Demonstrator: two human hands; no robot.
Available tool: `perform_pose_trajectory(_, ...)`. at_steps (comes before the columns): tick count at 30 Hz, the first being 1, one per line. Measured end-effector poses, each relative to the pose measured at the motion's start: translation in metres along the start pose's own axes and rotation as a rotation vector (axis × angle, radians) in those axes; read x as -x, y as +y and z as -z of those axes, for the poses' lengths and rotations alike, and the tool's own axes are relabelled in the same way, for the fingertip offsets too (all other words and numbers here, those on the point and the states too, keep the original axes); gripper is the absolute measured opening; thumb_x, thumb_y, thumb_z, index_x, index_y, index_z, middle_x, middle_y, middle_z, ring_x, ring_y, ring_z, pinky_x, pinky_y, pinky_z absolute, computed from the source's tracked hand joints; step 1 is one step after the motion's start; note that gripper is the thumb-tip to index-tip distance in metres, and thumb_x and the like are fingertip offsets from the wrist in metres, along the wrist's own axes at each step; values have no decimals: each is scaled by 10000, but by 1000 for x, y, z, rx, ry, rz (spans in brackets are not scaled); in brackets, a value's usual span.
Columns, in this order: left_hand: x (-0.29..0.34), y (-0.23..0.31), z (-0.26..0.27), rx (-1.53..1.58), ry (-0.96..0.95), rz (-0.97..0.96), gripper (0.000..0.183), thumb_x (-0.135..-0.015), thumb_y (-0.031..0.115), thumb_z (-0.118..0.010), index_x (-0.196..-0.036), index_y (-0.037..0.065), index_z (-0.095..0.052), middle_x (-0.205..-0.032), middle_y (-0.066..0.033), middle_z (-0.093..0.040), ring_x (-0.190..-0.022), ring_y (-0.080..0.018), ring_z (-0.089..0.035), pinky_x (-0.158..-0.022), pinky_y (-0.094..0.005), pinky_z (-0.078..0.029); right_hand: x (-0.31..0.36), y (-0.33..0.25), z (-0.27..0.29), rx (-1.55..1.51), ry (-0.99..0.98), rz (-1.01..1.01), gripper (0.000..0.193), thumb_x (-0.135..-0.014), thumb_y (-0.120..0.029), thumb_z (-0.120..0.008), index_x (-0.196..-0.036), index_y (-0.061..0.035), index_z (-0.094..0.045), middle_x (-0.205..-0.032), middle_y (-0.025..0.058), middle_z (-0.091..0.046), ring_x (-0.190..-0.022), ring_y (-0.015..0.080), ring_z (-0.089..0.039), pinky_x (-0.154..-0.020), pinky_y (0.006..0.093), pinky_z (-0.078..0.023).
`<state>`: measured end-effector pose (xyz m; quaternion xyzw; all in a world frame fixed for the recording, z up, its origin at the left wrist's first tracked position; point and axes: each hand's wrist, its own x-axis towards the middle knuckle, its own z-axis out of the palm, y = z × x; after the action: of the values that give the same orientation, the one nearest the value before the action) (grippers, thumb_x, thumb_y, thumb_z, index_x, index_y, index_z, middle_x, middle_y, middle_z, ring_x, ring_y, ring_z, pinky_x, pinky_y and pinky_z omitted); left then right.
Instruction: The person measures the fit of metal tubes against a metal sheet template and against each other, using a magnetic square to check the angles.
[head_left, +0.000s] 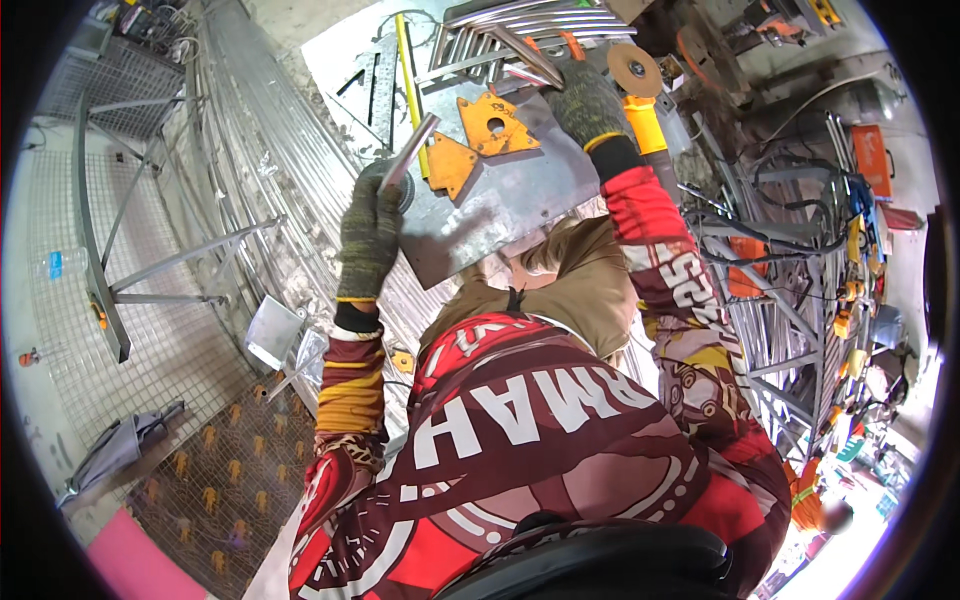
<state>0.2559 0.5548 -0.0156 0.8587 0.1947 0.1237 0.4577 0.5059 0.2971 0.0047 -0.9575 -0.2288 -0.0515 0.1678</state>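
Note:
Both hands wear dark knitted work gloves. My left hand, at the near left edge of the metal work table, is closed around a short silver metal tube that slants up to the right. Close by it a dark round piece is partly hidden. My right hand, at the table's right side, grips another metal tube; its fingers are partly hidden. Between the hands lie two orange welding magnets, one larger and one smaller. Beside them runs a yellow strip.
Several cut metal tubes lie at the table's far side, with a metal square to their left. A brown disc and yellow handle are right of my right hand. Long metal bars and a metal frame occupy the left.

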Motion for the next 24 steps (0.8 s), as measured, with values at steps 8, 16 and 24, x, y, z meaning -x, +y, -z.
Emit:
perform_pose_trajectory(8,59,2,-42,-372,-119,-113,236,-947,335,-623,-990,103,-636,-870,-138,-685,-829,-373,-663,-711,-510,-475,61,-12,-1,-381,139,303,460,-908,-403,-696,-1235,-88,-617,-1124,193,-654,-1028,401,-649,-853,501,-528)
perform_pose_trajectory(16,57,2,-36,-638,20,-273,267,-817,385,-738,-921,140,-715,-806,-95,-596,-798,-347,-596,-765,-497,-443,153,4,-6,-403,-141,28,404,-925,-281,-719,-1249,-50,-649,-1136,195,-680,-1021,352,-675,-847,409,-540)
perform_pose_trajectory(24,41,6,-54,-641,-74,-247,282,-835,416,-710,-868,136,-699,-833,-103,-636,-852,-341,-620,-772,-504,-430,145,-6,37,-966,-304,-433,264,-992,-199,-664,-1162,3,-643,-957,71,-673,-769,110,-600,-674,283,-503)
